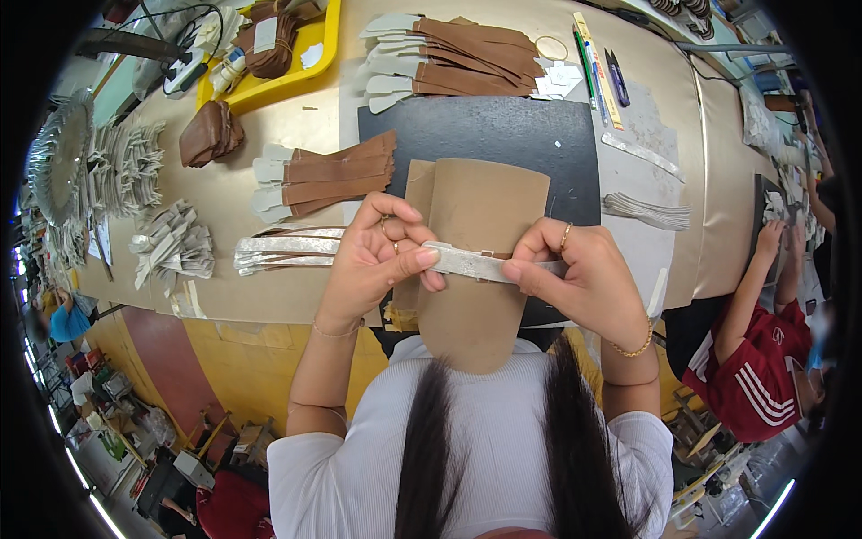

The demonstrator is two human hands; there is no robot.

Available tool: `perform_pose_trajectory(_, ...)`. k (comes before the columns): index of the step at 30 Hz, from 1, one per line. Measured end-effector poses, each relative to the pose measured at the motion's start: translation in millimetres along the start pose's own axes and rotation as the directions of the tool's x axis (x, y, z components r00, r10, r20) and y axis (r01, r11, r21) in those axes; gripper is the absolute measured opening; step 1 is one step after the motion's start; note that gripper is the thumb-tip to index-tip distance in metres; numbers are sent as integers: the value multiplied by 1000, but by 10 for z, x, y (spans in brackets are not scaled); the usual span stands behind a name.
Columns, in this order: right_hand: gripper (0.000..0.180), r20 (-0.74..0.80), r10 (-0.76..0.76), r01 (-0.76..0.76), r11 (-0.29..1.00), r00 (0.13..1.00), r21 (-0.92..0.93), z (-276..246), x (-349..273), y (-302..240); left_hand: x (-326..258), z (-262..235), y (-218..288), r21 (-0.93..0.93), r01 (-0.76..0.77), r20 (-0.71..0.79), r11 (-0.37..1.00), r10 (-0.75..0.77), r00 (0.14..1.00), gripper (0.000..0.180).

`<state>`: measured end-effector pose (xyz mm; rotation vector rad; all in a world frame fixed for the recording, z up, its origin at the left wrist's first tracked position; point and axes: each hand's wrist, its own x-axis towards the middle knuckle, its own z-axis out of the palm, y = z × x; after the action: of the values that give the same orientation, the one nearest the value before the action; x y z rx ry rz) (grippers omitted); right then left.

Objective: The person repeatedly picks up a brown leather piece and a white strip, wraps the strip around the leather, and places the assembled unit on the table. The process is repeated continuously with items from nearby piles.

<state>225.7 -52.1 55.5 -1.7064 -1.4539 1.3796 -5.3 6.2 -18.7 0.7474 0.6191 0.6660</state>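
Note:
A pale grey-white strip (474,264) is stretched level between my two hands. My left hand (373,260) pinches its left end between thumb and fingers. At the other end my right hand (585,274) grips the strip the same way, part of it hidden under the fingers. Beneath it lies a tan board (489,207) with a rounded near end, reaching past the table's front edge. Left of my left hand is a bundle of strips (287,248) with whitish faces and brown edges. Just beyond are brown strips (337,172) with pale tabs.
A black mat (557,126) lies under the board. More brown strips (476,54) fill the far middle, with a ruler (597,72) and pens beside them. Grey strips (646,210) sit at the right. A yellow tray (328,45) stands far left; a co-worker (754,359) works at right.

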Motion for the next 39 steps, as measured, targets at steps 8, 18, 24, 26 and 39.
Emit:
perform_pose_trajectory(8, 22, -136, -37, 25, 996, 990, -85, 68, -33, 24, -7, 58, 39, 161, 18, -78, 987, -6, 997, 34)
perform_pose_trajectory(18, 30, 5, 9, -9, 1000, 1000, 20, -122, -37, 388, -16, -38, -145, 43, -22, -37, 999, 24, 999, 34)
perform_pose_trajectory(24, 26, 67, -112, 93, 965, 991, 245, -256, -66, 575, -36, -66, -194, -104, -19, 47, 994, 24, 999, 31)
perform_pose_trajectory(26, 25, 54, -150, 133, 962, 987, 237, -245, -67, 623, -20, -53, -199, -64, -21, 28, 998, 23, 999, 32)
perform_pose_trajectory(39, 37, -3, -36, 36, 990, 999, 138, -159, -14, 815, -18, -172, -386, -17, -90, -36, 996, 89, 995, 33)
